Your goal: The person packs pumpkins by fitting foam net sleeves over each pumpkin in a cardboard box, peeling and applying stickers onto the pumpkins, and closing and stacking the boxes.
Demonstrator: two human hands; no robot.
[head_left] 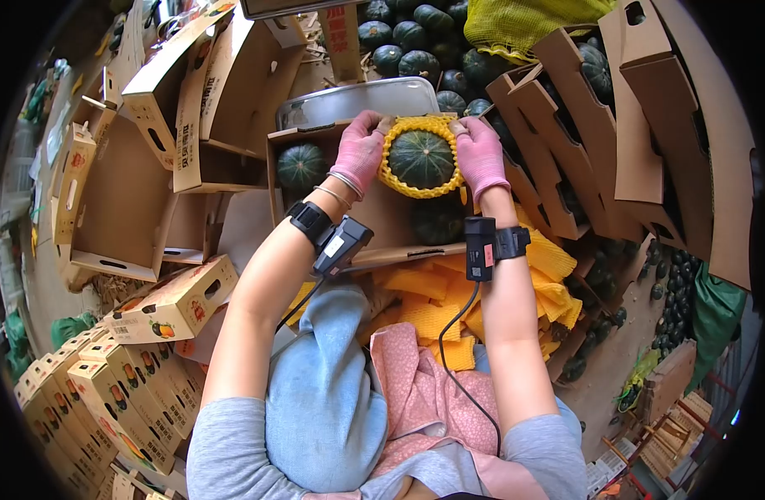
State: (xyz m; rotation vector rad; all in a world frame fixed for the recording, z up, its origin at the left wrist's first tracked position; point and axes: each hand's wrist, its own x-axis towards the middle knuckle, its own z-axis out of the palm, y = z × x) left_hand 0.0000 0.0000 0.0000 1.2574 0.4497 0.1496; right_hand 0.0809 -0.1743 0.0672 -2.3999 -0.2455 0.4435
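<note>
A dark green pumpkin point(422, 158) with a pale stem mark sits inside a yellow foam net sleeve point(422, 192), held over an open cardboard box point(382, 218). My left hand point(362, 154), in a pink glove, is closed on the left side of the sleeve. On the opposite side, my right hand point(480, 157), also gloved in pink, grips its edge. Another pumpkin point(301, 167) lies in the box's left end. A shadowed pumpkin point(438, 221) rests at the near right, partly covered by the held one.
A metal tray point(357, 102) stands just beyond the box. Many loose pumpkins point(410, 35) are piled farther back. Empty cartons point(120, 192) lean on the left, and more cartons point(578, 108) stand on the right. Yellow foam sleeves point(437, 304) are heaped by my lap.
</note>
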